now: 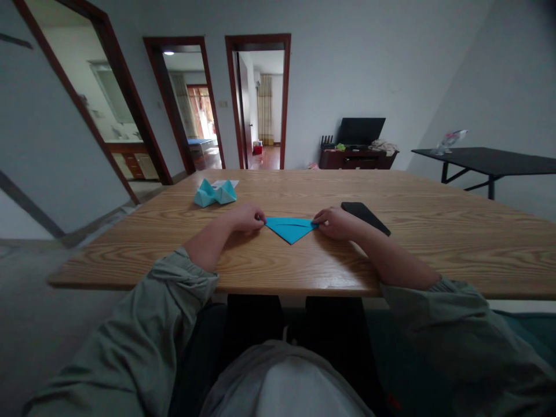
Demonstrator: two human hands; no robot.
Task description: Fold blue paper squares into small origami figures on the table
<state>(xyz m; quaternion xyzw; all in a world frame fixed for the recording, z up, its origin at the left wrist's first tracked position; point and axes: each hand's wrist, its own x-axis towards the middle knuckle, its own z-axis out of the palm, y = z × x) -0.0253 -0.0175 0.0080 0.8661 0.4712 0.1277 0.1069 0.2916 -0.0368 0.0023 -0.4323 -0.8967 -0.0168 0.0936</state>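
A blue sheet of paper (291, 230), folded into a triangle, lies on the wooden table with its point toward me. A slit between folded layers runs along its upper part. My left hand (247, 219) pinches the left corner between thumb and fingers. At the opposite corner, my right hand (336, 222) is closed on the paper in the same way. Beyond my left hand stands a light-blue folded paper piece (215, 193) with raised peaks.
A black flat object (365, 216) lies on the wooden table (278, 272) just beyond my right hand. A pale sheet (229, 183) sits behind the folded piece. Farther off are a black table (490, 159) at right and a cabinet (358, 159) bearing a screen (360, 132).
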